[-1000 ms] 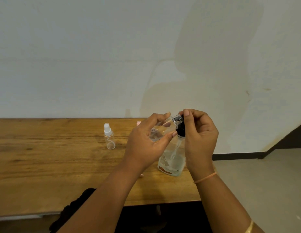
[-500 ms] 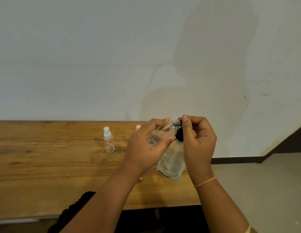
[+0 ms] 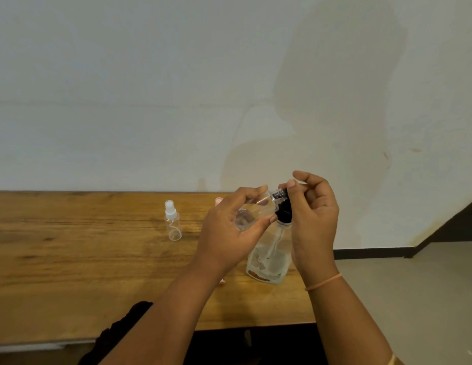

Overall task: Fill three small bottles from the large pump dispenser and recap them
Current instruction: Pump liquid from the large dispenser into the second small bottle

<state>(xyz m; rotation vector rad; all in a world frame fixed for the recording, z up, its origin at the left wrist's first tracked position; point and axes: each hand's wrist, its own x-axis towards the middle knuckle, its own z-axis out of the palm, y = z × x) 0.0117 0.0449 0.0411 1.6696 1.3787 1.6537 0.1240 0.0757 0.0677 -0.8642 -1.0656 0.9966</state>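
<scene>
The large clear pump dispenser stands near the right end of the wooden table, with its black pump collar between my hands. My left hand grips a small clear bottle, tilted with its neck towards the pump's nozzle. My right hand curls round the pump head, thumb on top of it. Another small clear bottle with a white spray cap stands upright on the table to the left, apart from both hands.
A pink object shows just behind my left hand and a pink bit under my left wrist. A white wall backs the table. The table's right end is just past the dispenser, with floor beyond. Dark cloth lies at the front edge.
Both hands keep their hold at the pump head. The small bottle stays tilted against the nozzle. The view has shifted slightly.
</scene>
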